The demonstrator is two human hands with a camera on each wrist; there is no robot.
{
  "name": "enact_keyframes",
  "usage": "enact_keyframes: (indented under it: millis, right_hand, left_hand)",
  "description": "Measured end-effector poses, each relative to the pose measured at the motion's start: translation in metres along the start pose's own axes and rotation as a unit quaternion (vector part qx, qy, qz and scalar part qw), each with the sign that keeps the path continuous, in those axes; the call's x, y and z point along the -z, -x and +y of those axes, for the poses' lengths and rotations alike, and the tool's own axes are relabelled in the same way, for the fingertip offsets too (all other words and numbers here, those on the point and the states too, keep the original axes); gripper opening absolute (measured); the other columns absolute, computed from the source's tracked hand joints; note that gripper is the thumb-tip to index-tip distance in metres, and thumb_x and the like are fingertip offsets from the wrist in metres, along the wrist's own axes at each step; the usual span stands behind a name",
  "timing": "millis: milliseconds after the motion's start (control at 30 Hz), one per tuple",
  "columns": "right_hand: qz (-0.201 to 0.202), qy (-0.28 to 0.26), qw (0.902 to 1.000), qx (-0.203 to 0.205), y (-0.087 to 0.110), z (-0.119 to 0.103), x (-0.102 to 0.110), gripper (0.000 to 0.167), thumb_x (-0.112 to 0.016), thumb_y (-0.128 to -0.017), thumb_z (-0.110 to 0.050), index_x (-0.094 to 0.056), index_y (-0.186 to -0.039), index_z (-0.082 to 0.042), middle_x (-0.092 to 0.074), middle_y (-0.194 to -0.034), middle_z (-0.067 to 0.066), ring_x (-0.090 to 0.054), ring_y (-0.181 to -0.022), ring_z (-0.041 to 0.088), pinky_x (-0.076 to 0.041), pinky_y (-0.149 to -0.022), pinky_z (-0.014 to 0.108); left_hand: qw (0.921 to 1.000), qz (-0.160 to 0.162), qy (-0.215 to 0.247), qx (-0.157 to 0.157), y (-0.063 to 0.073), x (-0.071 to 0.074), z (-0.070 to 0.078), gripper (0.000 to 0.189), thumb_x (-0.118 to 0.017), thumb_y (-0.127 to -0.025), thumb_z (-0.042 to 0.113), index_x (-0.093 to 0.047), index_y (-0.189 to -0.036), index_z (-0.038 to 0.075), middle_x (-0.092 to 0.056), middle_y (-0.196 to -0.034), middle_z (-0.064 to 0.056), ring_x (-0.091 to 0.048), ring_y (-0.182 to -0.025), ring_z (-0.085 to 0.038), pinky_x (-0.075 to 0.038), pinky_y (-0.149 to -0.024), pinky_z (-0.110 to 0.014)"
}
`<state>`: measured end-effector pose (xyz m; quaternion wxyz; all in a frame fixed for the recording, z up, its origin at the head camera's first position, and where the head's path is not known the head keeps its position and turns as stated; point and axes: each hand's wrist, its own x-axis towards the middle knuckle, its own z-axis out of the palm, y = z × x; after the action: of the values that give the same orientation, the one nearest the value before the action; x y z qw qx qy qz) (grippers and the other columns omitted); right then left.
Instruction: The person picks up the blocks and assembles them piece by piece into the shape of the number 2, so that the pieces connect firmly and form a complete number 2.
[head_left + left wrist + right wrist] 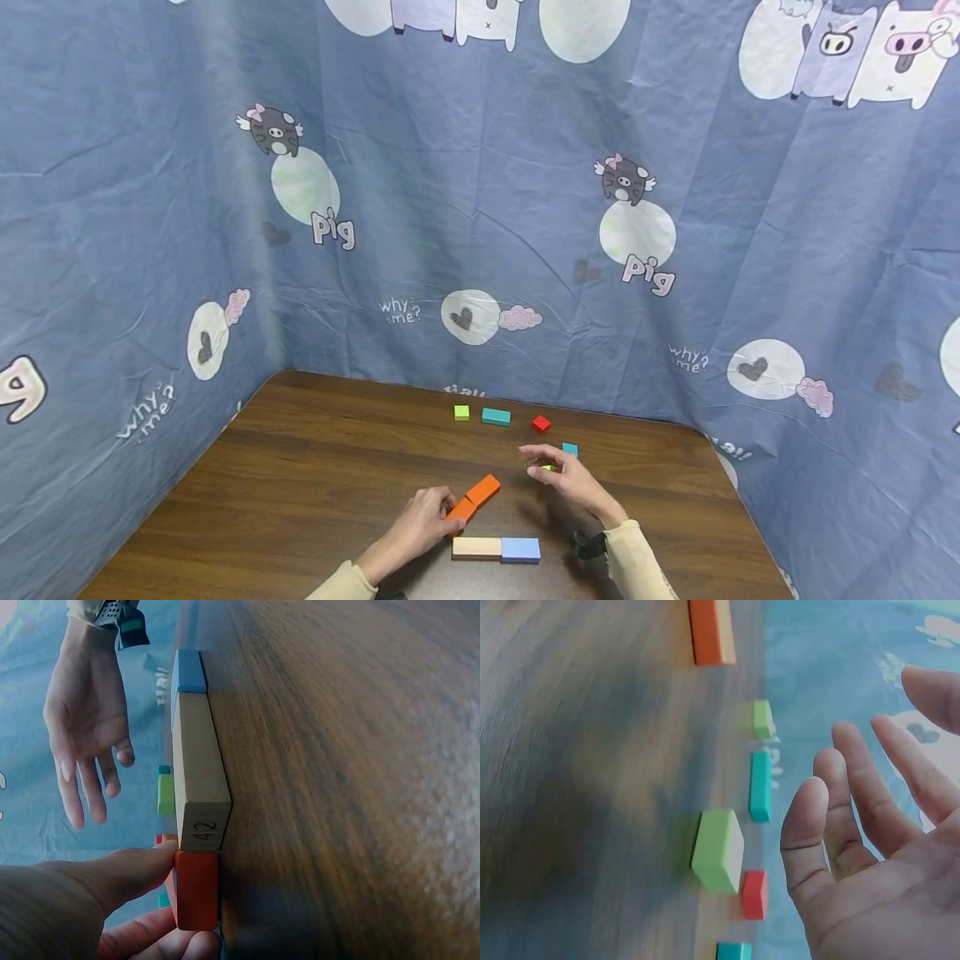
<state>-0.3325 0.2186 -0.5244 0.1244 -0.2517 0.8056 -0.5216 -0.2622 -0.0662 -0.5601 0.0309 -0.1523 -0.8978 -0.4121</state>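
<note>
My left hand (420, 521) pinches the nearer of two orange blocks (461, 510) between thumb and fingers. In the left wrist view that orange block (197, 891) lies on the table with its end face showing. The other orange block (483, 488) continues from its far end, slightly angled and touching or almost touching. My right hand (573, 483) hovers over the table with loosely spread fingers and holds nothing. Partly hidden beneath it is a light green block (716, 851). Nearer to me, a plain wooden block (476, 547) and a blue block (521, 549) lie end to end.
At the back of the brown table (337, 450) lie a small green block (461, 412), a teal block (496, 417) and a red block (541, 424). A smaller teal block (570, 450) is just beyond my right hand. Patterned blue cloth (480, 250) hangs behind and at both sides.
</note>
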Motion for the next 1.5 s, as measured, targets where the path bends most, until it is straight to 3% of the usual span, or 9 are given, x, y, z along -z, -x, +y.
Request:
enact_keyframes:
  millis: [167,367,500,667,833,1067,1333,1500]
  right_hand:
    - [0.028,-0.001,0.9996,0.001,0.007,0.002,0.007,0.044,-0.062,-0.094,-0.019,-0.052,-0.134,-0.002,-0.053,-0.135,0.022,-0.057,-0.110,0.032,-0.048,-0.088,0.039]
    - [0.067,-0.012,0.9976,-0.014,0.022,-0.016,0.008,0.037,-0.059,-0.094,-0.009,-0.055,-0.130,0.001,-0.055,-0.130,0.027,-0.056,-0.102,0.024,-0.046,-0.079,0.028]
    - [0.106,-0.015,0.9937,-0.033,0.026,-0.013,0.007,0.037,-0.061,-0.092,-0.007,-0.055,-0.128,0.004,-0.056,-0.127,0.028,-0.057,-0.096,0.019,-0.045,-0.076,0.028]
    - [0.147,-0.024,0.9881,-0.037,0.022,0.006,0.008,0.039,-0.064,-0.090,-0.004,-0.054,-0.126,0.008,-0.057,-0.124,0.030,-0.058,-0.092,0.016,-0.048,-0.070,0.032]
    - [0.171,-0.032,0.9839,-0.040,0.010,0.039,0.009,0.043,-0.068,-0.086,-0.002,-0.055,-0.126,0.007,-0.059,-0.122,0.028,-0.056,-0.089,0.012,-0.048,-0.067,0.026]
    - [0.165,-0.001,0.9849,-0.053,0.001,0.049,0.006,0.046,-0.072,-0.083,-0.007,-0.057,-0.125,0.003,-0.060,-0.123,0.022,-0.054,-0.091,0.014,-0.044,-0.073,0.020]
    - [0.158,-0.006,0.9859,-0.055,0.006,0.027,0.001,0.045,-0.069,-0.083,0.002,-0.054,-0.124,0.011,-0.058,-0.121,0.029,-0.053,-0.102,0.037,-0.042,-0.076,0.019]
    - [0.170,0.014,0.9831,-0.065,0.003,0.039,0.001,0.042,-0.070,-0.083,-0.002,-0.058,-0.123,0.006,-0.062,-0.116,0.021,-0.054,-0.099,0.028,-0.043,-0.075,0.021]
  left_hand:
    - [1.0000,-0.004,-0.002,0.004,0.000,0.000,0.000,0.023,-0.079,-0.075,0.016,-0.065,-0.087,0.003,-0.044,-0.064,0.008,-0.037,-0.052,-0.002,-0.029,-0.044,-0.019]
    - [1.0000,-0.006,-0.005,0.006,0.001,0.000,0.000,0.023,-0.079,-0.075,0.016,-0.065,-0.087,0.004,-0.045,-0.063,0.008,-0.038,-0.052,-0.002,-0.029,-0.044,-0.019]
    - [0.9999,-0.008,-0.005,0.008,0.001,0.000,0.000,0.023,-0.079,-0.074,0.017,-0.065,-0.087,0.004,-0.045,-0.063,0.008,-0.038,-0.052,-0.002,-0.029,-0.044,-0.019]
    - [0.9999,-0.007,-0.011,0.008,0.000,0.000,0.000,0.023,-0.079,-0.074,0.017,-0.065,-0.087,0.003,-0.045,-0.063,0.008,-0.038,-0.051,-0.003,-0.028,-0.043,-0.020]
    - [0.9994,-0.004,-0.033,0.007,-0.002,0.000,0.003,0.024,-0.080,-0.073,0.017,-0.065,-0.085,0.003,-0.047,-0.062,0.007,-0.038,-0.050,-0.003,-0.030,-0.042,-0.020]
    - [0.9991,-0.023,-0.034,0.010,-0.006,0.003,0.008,0.027,-0.080,-0.073,0.014,-0.065,-0.087,-0.002,-0.055,-0.059,0.003,-0.045,-0.043,-0.003,-0.036,-0.040,-0.020]
    - [0.9972,-0.027,-0.066,0.022,-0.012,0.004,0.011,0.034,-0.079,-0.074,0.022,-0.068,-0.090,-0.005,-0.056,-0.067,-0.001,-0.041,-0.049,-0.007,-0.031,-0.043,-0.021]
    - [0.9967,-0.014,-0.078,0.013,-0.017,0.001,0.012,0.042,-0.079,-0.076,0.032,-0.068,-0.092,-0.006,-0.061,-0.073,-0.006,-0.044,-0.056,-0.010,-0.035,-0.047,-0.024]
